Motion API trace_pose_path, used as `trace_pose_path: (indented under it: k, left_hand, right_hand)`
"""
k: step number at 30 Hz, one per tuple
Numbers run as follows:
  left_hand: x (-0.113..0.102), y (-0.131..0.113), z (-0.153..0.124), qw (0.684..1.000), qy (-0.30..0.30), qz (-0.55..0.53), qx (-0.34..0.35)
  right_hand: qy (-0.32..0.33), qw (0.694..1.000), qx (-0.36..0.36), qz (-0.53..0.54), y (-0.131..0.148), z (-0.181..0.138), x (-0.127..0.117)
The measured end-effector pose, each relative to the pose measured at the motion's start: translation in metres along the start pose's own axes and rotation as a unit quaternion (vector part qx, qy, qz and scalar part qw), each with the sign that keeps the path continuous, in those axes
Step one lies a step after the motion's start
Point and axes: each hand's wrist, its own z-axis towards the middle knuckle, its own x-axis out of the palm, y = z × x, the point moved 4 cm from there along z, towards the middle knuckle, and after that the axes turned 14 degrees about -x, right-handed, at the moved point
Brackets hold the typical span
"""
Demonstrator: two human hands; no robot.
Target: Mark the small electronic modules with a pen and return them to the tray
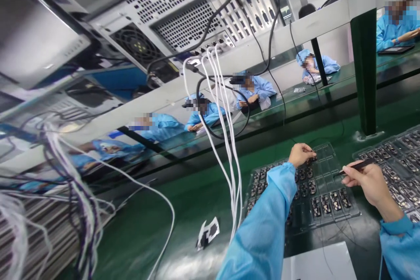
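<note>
My left hand (301,154) is over the far part of a clear plastic tray (328,178), its thumb and fingers pinched on a small dark electronic module (314,154). Whether the module still touches its pocket I cannot tell. Rows of small circuit modules (330,201) fill much of this tray, while several pockets at its right are bare. Between the fingers of my right hand (369,183) is a pair of dark tweezers (357,167), its tip pointing left over the bare pockets. My left sleeve hides part of the tray.
A second tray of modules (393,162) lies at the right. White cables (226,140) hang from a computer case (183,13) on the shelf above. A green post (364,74) rises behind the trays. A white board (320,264) lies in front. Co-workers in blue sit beyond.
</note>
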Motion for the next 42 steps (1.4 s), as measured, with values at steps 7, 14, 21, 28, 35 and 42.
trace_pose_path:
  k: [7, 14, 21, 28, 35, 42]
  left_hand:
    - [-0.084, -0.031, -0.064, 0.987, -0.009, -0.155, 0.032]
    - [-0.085, 0.009, -0.158, 0.972, 0.112, -0.196, -0.063]
    - [-0.013, 0.072, -0.167, 0.958, 0.162, -0.176, -0.158]
    - [0.012, 0.078, -0.161, 0.974, 0.116, -0.135, -0.138]
    - [0.008, 0.078, -0.154, 0.991, 0.062, -0.079, -0.084]
    - [0.001, 0.062, -0.163, 1.0, -0.002, 0.007, -0.008]
  right_hand:
    - [0.001, 1.0, 0.001, 0.01, 0.002, -0.001, -0.004]
    - [-0.012, 0.999, 0.018, 0.026, 0.003, -0.001, -0.008]
    - [-0.006, 0.999, 0.034, 0.031, 0.003, -0.002, -0.009]
    - [-0.012, 0.999, 0.032, 0.03, 0.001, -0.002, -0.012]
    - [-0.012, 0.999, 0.03, 0.039, -0.002, 0.0, -0.015]
    - [-0.01, 0.999, 0.031, 0.044, -0.002, 0.0, -0.016]
